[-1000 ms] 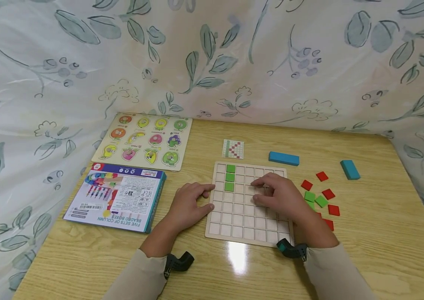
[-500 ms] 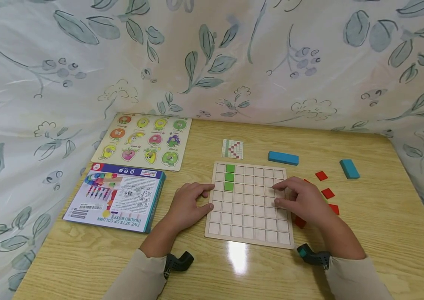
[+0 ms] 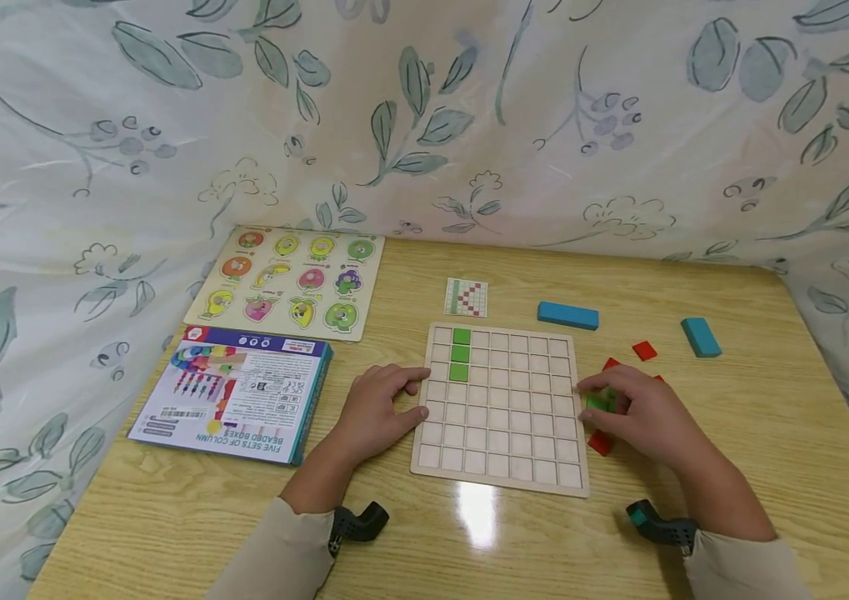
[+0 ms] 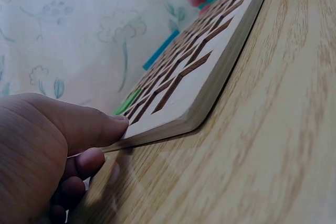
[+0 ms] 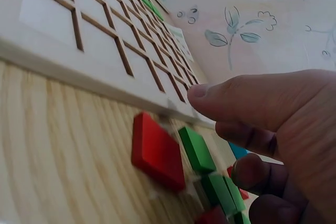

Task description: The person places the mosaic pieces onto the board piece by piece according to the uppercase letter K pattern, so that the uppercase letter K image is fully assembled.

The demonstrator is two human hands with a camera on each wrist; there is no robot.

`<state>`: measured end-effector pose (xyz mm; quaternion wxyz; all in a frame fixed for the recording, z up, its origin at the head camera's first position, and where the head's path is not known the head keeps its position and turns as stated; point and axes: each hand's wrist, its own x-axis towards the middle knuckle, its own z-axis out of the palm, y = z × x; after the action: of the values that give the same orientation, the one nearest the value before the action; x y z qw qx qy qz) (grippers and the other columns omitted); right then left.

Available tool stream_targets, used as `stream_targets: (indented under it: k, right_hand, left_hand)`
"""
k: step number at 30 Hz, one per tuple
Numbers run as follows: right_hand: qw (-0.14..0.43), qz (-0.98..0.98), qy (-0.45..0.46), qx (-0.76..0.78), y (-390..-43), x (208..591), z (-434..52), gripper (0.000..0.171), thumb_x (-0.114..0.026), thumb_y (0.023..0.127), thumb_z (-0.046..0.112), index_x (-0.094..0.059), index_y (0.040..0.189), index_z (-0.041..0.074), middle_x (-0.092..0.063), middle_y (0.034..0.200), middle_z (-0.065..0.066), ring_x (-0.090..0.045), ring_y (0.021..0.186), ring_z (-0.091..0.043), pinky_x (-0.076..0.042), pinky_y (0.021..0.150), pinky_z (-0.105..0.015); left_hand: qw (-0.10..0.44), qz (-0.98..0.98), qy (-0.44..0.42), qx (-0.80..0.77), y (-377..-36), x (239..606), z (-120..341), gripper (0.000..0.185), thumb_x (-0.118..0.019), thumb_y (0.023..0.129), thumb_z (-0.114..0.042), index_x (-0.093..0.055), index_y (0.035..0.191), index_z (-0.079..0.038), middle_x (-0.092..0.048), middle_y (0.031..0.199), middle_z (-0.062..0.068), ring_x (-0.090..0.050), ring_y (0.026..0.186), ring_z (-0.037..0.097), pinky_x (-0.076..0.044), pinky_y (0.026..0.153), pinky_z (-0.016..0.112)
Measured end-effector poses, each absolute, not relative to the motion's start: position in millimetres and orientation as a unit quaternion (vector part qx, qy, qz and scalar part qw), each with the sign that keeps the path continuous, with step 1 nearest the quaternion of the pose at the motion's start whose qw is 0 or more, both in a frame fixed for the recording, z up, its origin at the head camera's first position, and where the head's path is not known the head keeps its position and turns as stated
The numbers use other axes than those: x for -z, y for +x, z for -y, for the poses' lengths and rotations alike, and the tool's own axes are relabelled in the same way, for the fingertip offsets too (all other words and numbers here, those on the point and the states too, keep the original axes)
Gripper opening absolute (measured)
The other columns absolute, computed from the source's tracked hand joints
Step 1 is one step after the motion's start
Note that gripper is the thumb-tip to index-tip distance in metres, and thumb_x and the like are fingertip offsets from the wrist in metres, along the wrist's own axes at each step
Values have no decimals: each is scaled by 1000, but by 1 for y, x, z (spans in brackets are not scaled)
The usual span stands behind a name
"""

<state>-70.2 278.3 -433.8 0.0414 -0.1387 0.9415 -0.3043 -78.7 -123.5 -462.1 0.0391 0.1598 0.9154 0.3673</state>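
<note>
A wooden grid board [image 3: 501, 467] lies flat on the table, with three green tiles [image 3: 459, 354] in a column near its top left. My left hand [image 3: 405, 400] rests against the board's left edge, thumb [image 4: 79, 124] pressed to the rim. Just off the board's right edge, my right hand [image 3: 602, 402] hovers over loose tiles. Its fingertips sit at a green tile [image 3: 601, 402]. The thumb [image 5: 247, 98] stays above a flat green tile [image 5: 197, 148] and a red tile [image 5: 156, 150], touching neither.
More red tiles [image 3: 644, 350] and two blue blocks [image 3: 568, 316] [image 3: 700, 337] lie to the right. A small pattern card [image 3: 466, 297] sits behind the board. A fruit puzzle [image 3: 289, 282] and a toy box [image 3: 232, 392] occupy the left. Leaf-print cloth [image 3: 424, 125] walls the table.
My right hand has slid off the board to the right and down onto the pile of loose tiles. The left hand has stayed at the board's edge.
</note>
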Motion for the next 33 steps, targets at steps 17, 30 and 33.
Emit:
stream_targets:
  k: [17,30,33]
  right_hand:
    - [53,-950,-134,277,-70,434,-294,38,-91,85,15,-78,121,15,-65,94,5,-49,74,-16,-43,64,-30]
    - [62,-949,-132,279,-72,437,-293,34,-90,86,15,-79,117,15,-71,102,4,-51,71,-13,-46,64,-29]
    - [60,-949,-132,279,-72,437,-293,33,-90,86,14,-79,117,15,-70,99,4,-51,71,-15,-45,64,-29]
  left_hand:
    - [42,-917,157,-365,-79,461,123,51,-84,91,-22,-71,141,-18,-61,98,-11,-51,99,19,-40,94,45]
    - [34,-912,170,-372,-79,461,124,51,-84,91,-20,-71,140,-16,-62,99,-9,-53,99,19,-41,95,47]
    - [35,-912,170,-372,-79,461,124,51,-84,91,-20,-71,141,-16,-62,99,-9,-53,100,19,-41,97,48]
